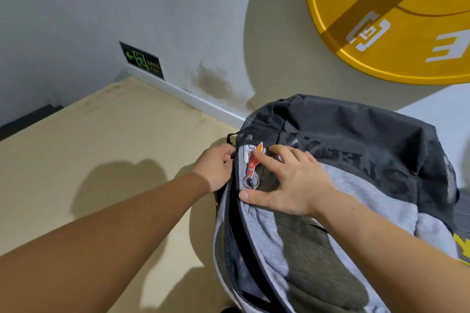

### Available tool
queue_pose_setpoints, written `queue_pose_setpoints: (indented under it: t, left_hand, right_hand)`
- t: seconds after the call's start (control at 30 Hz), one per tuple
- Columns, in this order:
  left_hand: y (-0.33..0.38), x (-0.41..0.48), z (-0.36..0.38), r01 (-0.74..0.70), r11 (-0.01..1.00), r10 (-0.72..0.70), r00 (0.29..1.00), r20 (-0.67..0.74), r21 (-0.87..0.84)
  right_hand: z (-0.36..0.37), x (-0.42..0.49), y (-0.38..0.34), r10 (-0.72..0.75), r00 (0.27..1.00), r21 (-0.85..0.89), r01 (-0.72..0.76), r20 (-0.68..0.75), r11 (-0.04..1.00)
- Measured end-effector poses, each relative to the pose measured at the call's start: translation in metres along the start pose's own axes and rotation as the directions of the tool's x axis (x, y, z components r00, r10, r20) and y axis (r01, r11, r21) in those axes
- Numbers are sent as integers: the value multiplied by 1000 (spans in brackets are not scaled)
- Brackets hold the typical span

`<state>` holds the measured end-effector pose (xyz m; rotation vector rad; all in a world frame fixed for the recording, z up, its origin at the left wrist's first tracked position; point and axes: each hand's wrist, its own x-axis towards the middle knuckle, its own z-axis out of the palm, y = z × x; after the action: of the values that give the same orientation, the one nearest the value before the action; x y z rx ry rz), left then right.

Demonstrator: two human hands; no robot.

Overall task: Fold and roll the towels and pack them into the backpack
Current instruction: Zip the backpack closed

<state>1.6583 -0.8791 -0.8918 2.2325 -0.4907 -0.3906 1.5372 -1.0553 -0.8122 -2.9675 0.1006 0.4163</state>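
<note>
A grey and black backpack (356, 150) lies on the tan floor at the lower right, its long side zipper partly gaping along the left edge. My left hand (216, 168) pinches the bag's edge at the top of that zipper, beside a black loop. My right hand (287, 180) rests flat on the bag's grey front with fingers spread, pressing near a red and orange charm (253, 162) on a metal ring. No towel is visible; the inside of the bag is dark and hidden.
Tan floor covering (101, 160) spreads to the left. A grey wall with a white skirting board (188, 96) and a green exit sign (142, 60) stands behind. A round yellow rug (394, 33) lies at the upper right.
</note>
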Motion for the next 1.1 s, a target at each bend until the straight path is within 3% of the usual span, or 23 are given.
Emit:
queue_pose_setpoints:
  t: [0.2, 0.33, 0.67, 0.77, 0.83, 0.93, 1.03, 1.1]
  left_hand:
    - [-2, -16, -14, -128, 967, 156, 981, -113, 220]
    - [2, -46, -29, -177, 964, 200, 975, -101, 196]
    - [15, -201, -9, -377, 884, 306, 914, 267, 277]
    - [20, -231, 8, -333, 922, 286, 930, 230, 199]
    - [20, -233, 13, -258, 959, 242, 961, 131, 119]
    - [20, -229, 25, -44, 999, 43, 995, -85, -18]
    - [24, -227, 48, 134, 962, -161, 982, -96, -238]
    - [29, -220, 56, 141, 946, -186, 973, -133, -291]
  right_hand:
    - [2, 2, 0, 15, 1000, -35, -15, 21, 999]
    - [1, 4, -2, 44, 997, -15, -43, 56, 999]
    - [3, 5, -4, 62, 995, -74, -57, 72, 996]
    - [6, 3, -4, 55, 997, -73, -51, 51, 996]
    - [11, -9, -5, 21, 1000, -15, -22, -7, 1000]
    - [24, -49, -7, -63, 991, 32, 68, -115, 997]
    - [35, -91, -12, -63, 998, -53, 63, 3, 997]
    - [42, -101, -15, 3, 994, -97, 8, 109, 995]
